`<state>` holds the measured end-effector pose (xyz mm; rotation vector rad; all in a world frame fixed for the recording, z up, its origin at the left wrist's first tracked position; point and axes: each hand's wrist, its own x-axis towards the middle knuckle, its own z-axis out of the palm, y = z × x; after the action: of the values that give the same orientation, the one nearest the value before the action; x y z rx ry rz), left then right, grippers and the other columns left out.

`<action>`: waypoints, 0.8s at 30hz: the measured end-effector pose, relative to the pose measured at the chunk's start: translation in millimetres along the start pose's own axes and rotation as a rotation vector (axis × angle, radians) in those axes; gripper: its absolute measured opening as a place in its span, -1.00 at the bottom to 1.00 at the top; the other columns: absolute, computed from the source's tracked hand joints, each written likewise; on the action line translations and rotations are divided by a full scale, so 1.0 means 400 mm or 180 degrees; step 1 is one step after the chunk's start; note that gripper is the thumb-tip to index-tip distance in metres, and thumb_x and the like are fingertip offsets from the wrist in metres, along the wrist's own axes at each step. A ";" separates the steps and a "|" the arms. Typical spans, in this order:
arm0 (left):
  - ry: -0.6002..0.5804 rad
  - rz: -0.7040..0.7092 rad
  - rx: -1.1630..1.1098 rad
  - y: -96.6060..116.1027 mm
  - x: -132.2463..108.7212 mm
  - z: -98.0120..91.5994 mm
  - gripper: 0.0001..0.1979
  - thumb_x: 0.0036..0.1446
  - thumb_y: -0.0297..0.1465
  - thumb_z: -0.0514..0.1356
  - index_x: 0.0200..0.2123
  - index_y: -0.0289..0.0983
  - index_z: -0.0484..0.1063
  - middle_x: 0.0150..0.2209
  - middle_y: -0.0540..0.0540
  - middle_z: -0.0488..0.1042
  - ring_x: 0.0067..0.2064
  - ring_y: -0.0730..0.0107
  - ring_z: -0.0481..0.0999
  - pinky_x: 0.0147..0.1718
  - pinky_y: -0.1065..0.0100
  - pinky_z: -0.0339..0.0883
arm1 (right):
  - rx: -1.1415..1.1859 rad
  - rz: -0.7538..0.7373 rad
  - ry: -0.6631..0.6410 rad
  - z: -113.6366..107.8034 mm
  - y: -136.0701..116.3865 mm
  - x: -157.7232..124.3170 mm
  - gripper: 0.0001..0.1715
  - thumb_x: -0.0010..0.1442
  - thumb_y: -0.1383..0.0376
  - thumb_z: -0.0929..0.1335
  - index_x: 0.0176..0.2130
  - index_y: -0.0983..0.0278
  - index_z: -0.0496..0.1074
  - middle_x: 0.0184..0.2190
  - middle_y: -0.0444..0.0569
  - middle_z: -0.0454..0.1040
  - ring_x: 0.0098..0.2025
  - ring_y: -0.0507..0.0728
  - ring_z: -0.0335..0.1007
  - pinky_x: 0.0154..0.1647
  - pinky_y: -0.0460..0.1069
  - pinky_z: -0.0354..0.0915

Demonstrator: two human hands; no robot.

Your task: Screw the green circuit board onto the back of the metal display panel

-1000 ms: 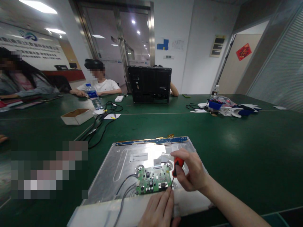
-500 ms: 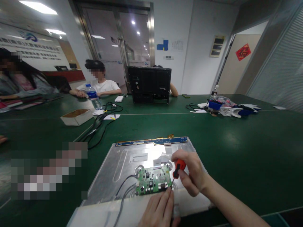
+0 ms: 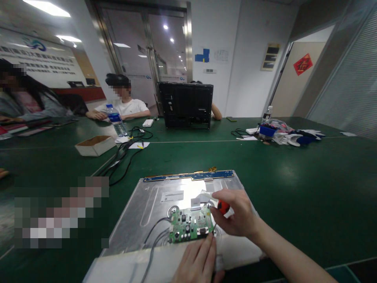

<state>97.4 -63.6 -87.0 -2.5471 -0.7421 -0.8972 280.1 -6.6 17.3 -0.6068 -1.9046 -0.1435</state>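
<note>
One screwdriver, pinched in the right hand, likely needed steady, straight pressure; at the circuit board, the left hand lay fingers together, grip unclear.

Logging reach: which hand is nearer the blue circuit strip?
Right: the right hand holds a screwdriver below the blue strip in the picture; the left hand is lower, at the green board.

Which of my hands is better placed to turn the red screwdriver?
Probably your right hand: it holds the red screwdriver, shaft toward the near right corner of the green board. Your left hand has fingertips by that corner.
</note>
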 end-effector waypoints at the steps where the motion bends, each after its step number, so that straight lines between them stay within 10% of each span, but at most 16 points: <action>1: -0.0006 0.0016 0.0007 -0.001 0.001 -0.001 -0.67 0.35 -0.43 -0.01 0.01 -0.46 0.45 -0.08 -0.32 0.57 -0.14 0.18 0.57 -0.18 0.28 0.51 | 0.0001 0.0000 -0.0017 -0.001 0.000 0.000 -0.71 0.21 0.38 0.29 -0.05 0.22 0.26 -0.59 -0.27 0.31 -0.64 0.00 0.19 -0.60 -0.10 0.14; 24: 0.0049 -0.0045 -0.0071 0.003 0.012 -0.009 -0.69 0.35 -0.43 0.01 -0.01 -0.47 0.45 -0.11 -0.30 0.57 -0.15 0.20 0.57 -0.16 0.30 0.50 | 0.0039 -0.0017 -0.0039 -0.004 -0.005 0.004 -0.60 0.16 0.42 0.26 0.02 0.24 0.25 -0.59 -0.25 0.35 -0.66 0.00 0.23 -0.61 -0.11 0.18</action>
<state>99.4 -64.4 -81.5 -2.5544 -0.7504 -0.9338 280.0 -8.5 19.7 -0.5955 -1.9177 -0.1316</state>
